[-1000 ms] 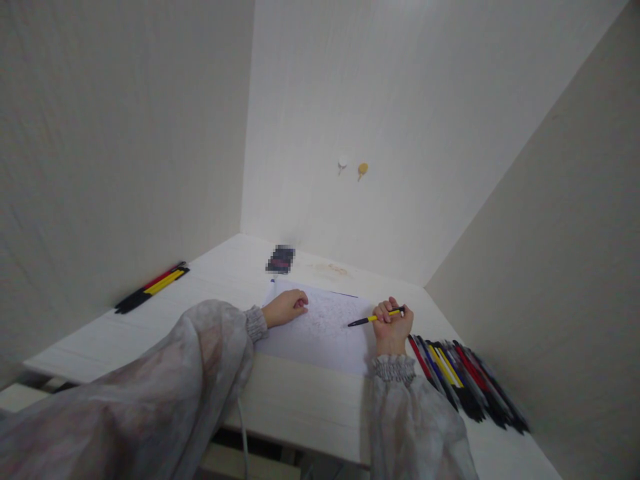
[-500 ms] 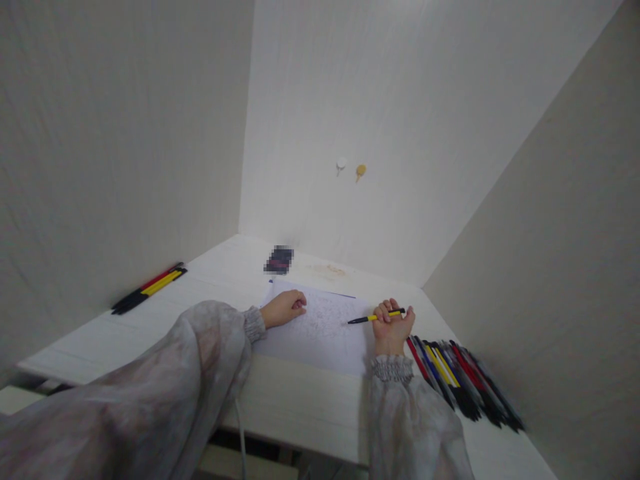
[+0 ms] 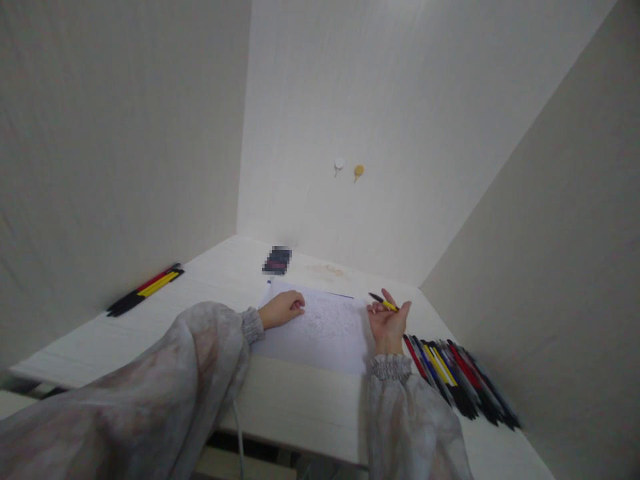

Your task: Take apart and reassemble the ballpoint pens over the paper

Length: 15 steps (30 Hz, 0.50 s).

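Currently, the right hand (image 3: pixel 387 325) lay palm-up, fingers spread, a yellow-black pen (image 3: pixel 383 303) loose across them. The left hand (image 3: pixel 281 310), curled, pressed the scribbled paper sheet (image 3: pixel 325 330). Many pens (image 3: pixel 457 380) waited right.
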### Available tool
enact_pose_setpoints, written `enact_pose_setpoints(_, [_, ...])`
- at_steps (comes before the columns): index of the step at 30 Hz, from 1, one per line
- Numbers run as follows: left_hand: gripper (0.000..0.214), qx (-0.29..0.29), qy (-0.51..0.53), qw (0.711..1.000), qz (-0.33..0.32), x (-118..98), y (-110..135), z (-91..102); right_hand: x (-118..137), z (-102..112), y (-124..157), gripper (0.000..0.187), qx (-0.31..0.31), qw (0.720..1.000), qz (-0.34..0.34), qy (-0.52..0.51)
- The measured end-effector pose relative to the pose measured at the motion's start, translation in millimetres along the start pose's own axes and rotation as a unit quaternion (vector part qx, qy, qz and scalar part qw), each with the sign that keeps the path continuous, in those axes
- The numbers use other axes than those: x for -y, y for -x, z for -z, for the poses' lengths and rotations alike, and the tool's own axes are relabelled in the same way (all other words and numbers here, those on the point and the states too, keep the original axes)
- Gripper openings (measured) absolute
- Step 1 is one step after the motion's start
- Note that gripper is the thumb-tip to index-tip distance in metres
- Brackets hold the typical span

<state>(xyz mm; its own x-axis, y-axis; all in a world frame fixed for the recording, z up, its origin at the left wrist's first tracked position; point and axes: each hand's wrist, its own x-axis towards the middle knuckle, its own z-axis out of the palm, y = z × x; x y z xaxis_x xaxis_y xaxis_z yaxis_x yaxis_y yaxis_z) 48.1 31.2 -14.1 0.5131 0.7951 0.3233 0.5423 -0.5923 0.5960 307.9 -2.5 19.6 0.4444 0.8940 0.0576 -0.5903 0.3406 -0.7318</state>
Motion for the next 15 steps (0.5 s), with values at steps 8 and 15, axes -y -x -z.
enact_pose_setpoints(8, [0.015, 0.0, -0.006, 1.0, -0.004, -0.6, 0.1, 0.3, -3.8, -4.5, 0.6, 0.024, 0.005, 1.0, 0.014, 0.006])
enact_pose_setpoints(15, [0.016, -0.003, -0.009, 1.0, -0.008, 1.3, 0.2, -0.2, -10.8, -0.9, 0.5, 0.018, -0.022, 0.997, 0.031, 0.071])
